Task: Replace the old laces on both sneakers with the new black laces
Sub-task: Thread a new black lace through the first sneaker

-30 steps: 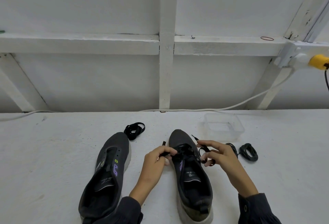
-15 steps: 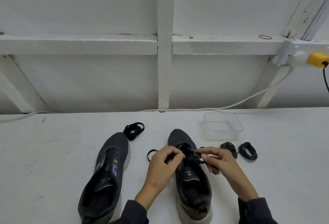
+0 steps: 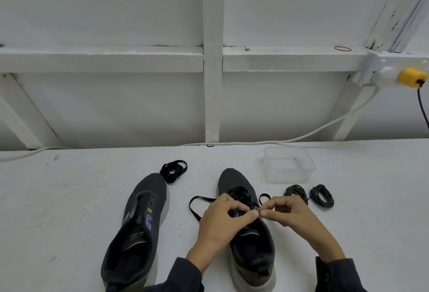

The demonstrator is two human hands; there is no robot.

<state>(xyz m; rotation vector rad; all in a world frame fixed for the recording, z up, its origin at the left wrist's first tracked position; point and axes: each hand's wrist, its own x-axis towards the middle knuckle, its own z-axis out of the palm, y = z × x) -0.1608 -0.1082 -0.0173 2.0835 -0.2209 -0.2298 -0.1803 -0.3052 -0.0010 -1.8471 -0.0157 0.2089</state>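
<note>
Curled fingers pinch a black lace (image 3: 197, 201) over a sneaker (image 3: 232, 180).
The left hand (image 3: 222, 219) and right hand (image 3: 294, 216) meet fingertip to fingertip above its tongue, with slack looping left of the fingers. An unlaced sneaker (image 3: 139, 222) lies farther left, while coiled laces (image 3: 321, 195) and a clear tub (image 3: 289, 164) sit beyond.
</note>
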